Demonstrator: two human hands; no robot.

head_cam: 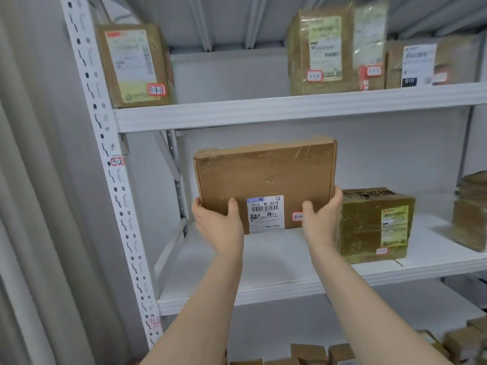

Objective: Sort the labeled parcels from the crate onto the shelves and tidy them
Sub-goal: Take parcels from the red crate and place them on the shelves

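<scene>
While both hands clasp its lower corners, the flat cardboard parcel (266, 175) stands upright on a long edge, its broad face turned toward the camera and its long axis running level, left to right. Its printed shipping label (265, 214) sits low on that face, reading right way up, with a red-edged handwritten tag (297, 216) beside it, partly covered by a thumb. The left hand (218, 225) and right hand (320, 219) each press a thumb on the front, the other fingers curled round behind. The parcel is over the left half of the white middle shelf (263, 262); whether its bottom edge touches the board I cannot tell. Just beside it on the right sits a taped parcel (374, 227), and farther right a blurred stack (471, 212). The upper shelf (263, 111) carries more tagged parcels (134, 67). A perforated white post (105, 154) bears a "3-2" sticker (117, 162). Pale curtain folds (31, 206) hang at left.
</scene>
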